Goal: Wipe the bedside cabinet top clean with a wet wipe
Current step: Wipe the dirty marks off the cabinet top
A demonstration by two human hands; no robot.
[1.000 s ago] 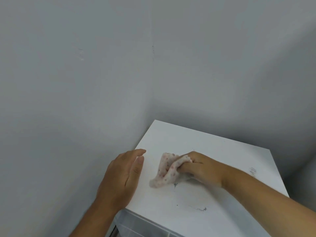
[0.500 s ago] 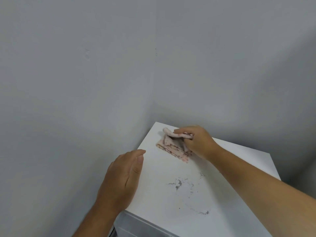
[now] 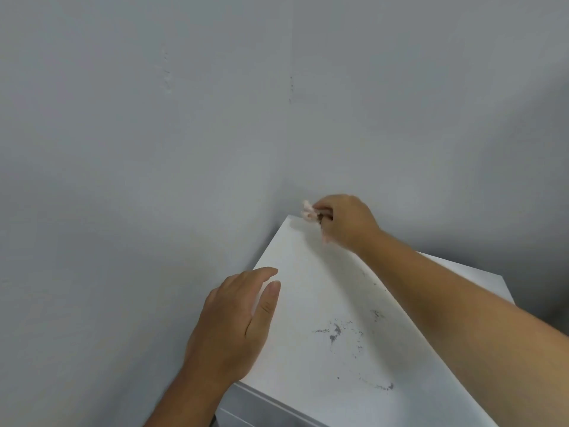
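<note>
The white bedside cabinet top (image 3: 301,291) fills the lower right, set into a wall corner. My right hand (image 3: 345,223) is at its far corner, fingers closed on a bunched pinkish wet wipe (image 3: 308,212) that sticks out to the left of the hand. My left hand (image 3: 237,325) lies flat on the cabinet's left edge, fingers together, holding nothing. Grey dirt smears (image 3: 335,331) mark the middle of the top, and a dark streak (image 3: 383,387) lies near the front edge.
Plain grey walls (image 3: 154,149) meet in a corner directly behind the cabinet and close in its left and back sides. A drawer front (image 3: 246,408) shows under the top's front edge.
My right hand has swept the wipe from the middle of the top away to the far corner, leaving the grey smears uncovered. My left hand has stayed on the left edge.
</note>
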